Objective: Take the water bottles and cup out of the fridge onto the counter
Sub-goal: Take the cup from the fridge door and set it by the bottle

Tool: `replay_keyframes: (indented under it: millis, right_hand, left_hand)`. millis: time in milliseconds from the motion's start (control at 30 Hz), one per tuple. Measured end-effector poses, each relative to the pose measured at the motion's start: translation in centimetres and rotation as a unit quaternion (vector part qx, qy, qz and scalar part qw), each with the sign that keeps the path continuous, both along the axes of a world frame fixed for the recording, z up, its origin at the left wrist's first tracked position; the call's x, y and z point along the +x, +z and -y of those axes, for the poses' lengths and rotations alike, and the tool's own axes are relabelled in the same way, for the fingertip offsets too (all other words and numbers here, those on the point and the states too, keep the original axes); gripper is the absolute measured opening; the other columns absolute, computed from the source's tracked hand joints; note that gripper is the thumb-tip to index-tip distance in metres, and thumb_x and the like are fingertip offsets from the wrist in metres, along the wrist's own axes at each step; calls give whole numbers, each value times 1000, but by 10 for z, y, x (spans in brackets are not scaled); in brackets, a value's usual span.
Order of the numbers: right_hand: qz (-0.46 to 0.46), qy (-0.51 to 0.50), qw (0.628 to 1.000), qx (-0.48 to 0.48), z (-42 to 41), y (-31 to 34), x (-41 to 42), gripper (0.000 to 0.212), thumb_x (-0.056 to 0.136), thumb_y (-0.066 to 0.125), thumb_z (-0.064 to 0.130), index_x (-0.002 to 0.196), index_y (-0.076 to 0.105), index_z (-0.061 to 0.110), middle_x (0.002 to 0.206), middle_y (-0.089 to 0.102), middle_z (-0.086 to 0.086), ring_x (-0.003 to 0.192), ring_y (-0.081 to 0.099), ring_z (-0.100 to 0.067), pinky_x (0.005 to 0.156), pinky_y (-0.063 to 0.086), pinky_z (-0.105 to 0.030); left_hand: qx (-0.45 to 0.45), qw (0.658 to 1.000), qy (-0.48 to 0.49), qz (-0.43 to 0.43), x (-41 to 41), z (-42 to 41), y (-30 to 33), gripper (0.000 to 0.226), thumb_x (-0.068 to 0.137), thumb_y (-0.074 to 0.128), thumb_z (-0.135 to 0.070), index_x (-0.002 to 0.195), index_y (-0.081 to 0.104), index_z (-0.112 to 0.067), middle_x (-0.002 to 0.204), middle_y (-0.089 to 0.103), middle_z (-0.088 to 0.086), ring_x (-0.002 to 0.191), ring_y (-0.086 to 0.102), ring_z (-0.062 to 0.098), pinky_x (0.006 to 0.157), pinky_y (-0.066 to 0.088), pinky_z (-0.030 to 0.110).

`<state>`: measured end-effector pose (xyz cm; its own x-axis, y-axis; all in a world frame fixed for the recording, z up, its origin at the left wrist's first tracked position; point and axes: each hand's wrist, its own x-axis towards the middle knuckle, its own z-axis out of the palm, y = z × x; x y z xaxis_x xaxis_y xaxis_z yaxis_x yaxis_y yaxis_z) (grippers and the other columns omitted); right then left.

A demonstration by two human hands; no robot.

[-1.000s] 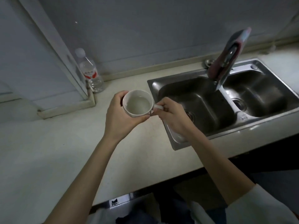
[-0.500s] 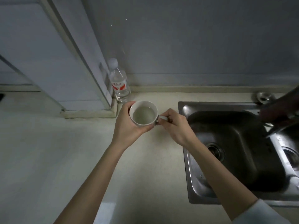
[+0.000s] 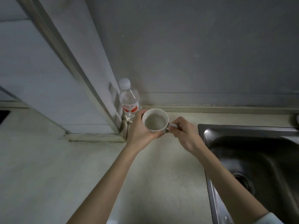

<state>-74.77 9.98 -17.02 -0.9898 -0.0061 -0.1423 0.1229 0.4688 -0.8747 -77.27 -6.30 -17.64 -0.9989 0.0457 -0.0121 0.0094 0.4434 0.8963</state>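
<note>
Both hands hold 1 white cup (image 3: 155, 120) above the pale table (image 3: 48, 167). The left hand (image 3: 139, 130) wraps its body from the side and below; the right hand (image 3: 186, 133) pinches its handle. The cup is round, upright, and holds clear liquid. Just behind it, 1 clear water bottle (image 3: 129, 101) with a white cap and red label stands by the wall. A steel sink (image 3: 252, 159) lies to the right.

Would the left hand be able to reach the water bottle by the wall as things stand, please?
Probably not at once: the left hand is wrapped round the cup, which holds liquid. The water bottle stands just beyond its knuckles with nothing between, so it looks reachable once the cup is set down.
</note>
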Motion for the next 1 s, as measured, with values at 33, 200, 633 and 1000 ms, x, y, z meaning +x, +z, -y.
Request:
replay_keyframes:
  millis: [33,200,633,1000]
  right_hand:
    - [-1,-2,1000,4,-1,-3,-6,19,92,53,22,75,49,28,75,55,9,75,53,-14,68,42,-32]
    - [-5,-7,1000,-9,-5,-14,-34,23,92,53,17,72,48,28,71,53,10,69,49,-6,59,35,-21]
    - [20,7,1000,17,-14,-47,-65,23,93,51,17,73,47,27,72,52,12,69,48,-4,59,34,-20]
    - [29,-25,999,12,-6,-63,-73,11,93,52,18,82,52,17,71,52,9,67,47,-7,56,33,-21]
  left_hand:
    - [0,1000,-2,4,-7,-1,-3,80,50,90,-19,118,48,-20,107,54,-15,97,53,1,78,40,9]
    - [22,1000,1,13,-34,-8,-14,77,50,90,-12,116,50,-19,110,57,-8,97,56,-1,73,41,2]
    - [29,999,30,29,-53,-27,-41,70,53,86,-8,106,48,-32,103,58,-13,95,57,5,74,41,8]
    - [31,999,17,37,-63,-27,-51,71,58,83,-5,108,41,-33,108,53,-9,104,53,11,80,39,13]
